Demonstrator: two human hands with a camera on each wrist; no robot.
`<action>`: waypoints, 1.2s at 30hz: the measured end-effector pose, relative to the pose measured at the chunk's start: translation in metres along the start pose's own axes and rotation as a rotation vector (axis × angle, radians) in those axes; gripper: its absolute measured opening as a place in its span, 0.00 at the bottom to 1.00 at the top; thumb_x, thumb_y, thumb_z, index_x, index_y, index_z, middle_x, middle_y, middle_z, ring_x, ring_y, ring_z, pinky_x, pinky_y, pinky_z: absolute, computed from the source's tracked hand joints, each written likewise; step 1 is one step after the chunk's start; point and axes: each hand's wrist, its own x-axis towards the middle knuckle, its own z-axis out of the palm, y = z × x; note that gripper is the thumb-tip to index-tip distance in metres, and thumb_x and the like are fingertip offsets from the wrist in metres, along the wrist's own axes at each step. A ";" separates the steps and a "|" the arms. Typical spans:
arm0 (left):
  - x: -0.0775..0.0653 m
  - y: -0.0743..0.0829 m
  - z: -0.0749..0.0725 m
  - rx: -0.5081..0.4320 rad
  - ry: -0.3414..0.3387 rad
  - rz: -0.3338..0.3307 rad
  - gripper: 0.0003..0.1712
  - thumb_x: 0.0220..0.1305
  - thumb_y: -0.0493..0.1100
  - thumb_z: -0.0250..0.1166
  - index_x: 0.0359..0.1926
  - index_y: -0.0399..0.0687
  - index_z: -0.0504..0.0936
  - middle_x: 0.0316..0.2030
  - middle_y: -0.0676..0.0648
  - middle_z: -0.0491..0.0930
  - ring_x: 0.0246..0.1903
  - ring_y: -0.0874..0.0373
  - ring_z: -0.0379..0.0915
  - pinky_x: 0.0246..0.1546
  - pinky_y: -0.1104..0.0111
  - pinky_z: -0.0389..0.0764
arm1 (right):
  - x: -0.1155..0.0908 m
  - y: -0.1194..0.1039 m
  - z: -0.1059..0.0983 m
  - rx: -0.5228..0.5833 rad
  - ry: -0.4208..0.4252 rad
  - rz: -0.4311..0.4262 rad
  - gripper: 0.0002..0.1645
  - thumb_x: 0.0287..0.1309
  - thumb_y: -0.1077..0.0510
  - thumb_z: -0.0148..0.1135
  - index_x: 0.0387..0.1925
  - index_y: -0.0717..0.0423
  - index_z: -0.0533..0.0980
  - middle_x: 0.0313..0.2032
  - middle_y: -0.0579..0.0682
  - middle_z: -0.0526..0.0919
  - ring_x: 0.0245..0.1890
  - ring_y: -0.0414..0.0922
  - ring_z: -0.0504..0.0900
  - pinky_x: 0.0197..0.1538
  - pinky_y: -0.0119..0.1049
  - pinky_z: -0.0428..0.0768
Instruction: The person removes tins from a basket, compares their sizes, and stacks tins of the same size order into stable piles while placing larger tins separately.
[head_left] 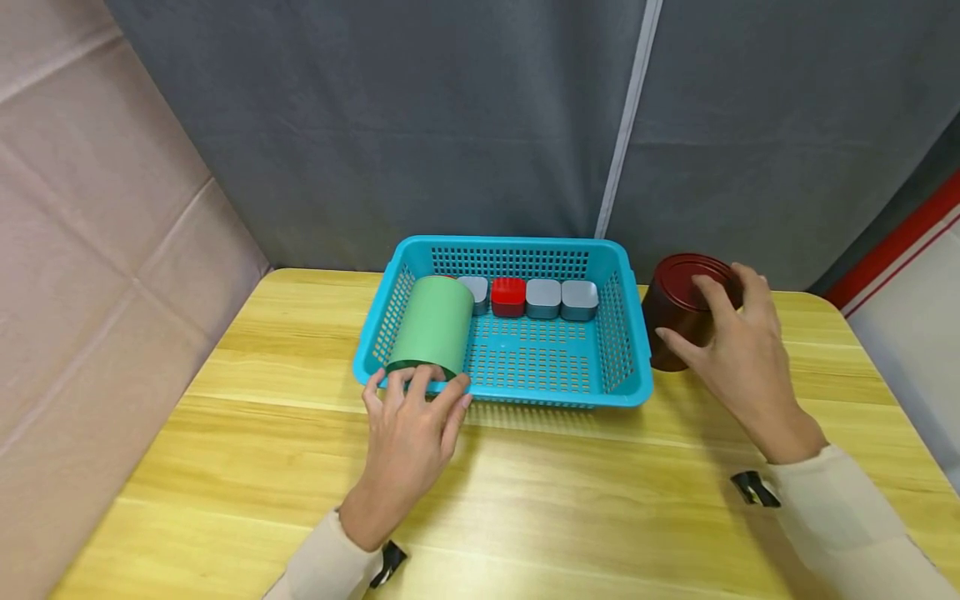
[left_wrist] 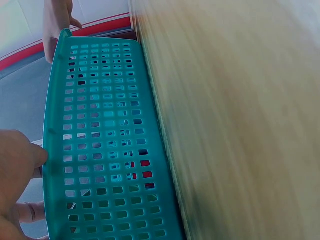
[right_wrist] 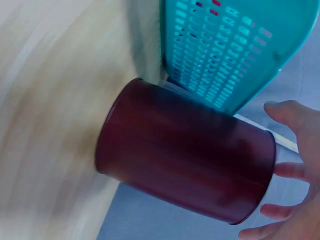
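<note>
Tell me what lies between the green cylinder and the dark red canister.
The head view shows part of the blue basket there: open floor, its right wall, and one red container among three grey-lidded ones along the back.

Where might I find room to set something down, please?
Free: tabletop between the sleeves and left of the basket; basket's near floor right of the green cylinder. Crowded: between basket and red canister, and the far row of small boxes.

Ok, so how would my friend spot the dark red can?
Find the blue basket on the wooden table. Just past its right end, on the same table, is a dark red can with a round top. Unlike the green cylinder lying inside the basket, it stands upright outside.
</note>
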 end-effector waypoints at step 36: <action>0.001 -0.001 0.001 0.002 0.002 -0.001 0.09 0.72 0.52 0.67 0.48 0.60 0.89 0.42 0.45 0.84 0.47 0.36 0.77 0.58 0.25 0.64 | 0.030 -0.076 -0.019 0.040 -0.127 -0.028 0.43 0.56 0.51 0.79 0.70 0.57 0.71 0.76 0.68 0.60 0.74 0.70 0.62 0.62 0.79 0.67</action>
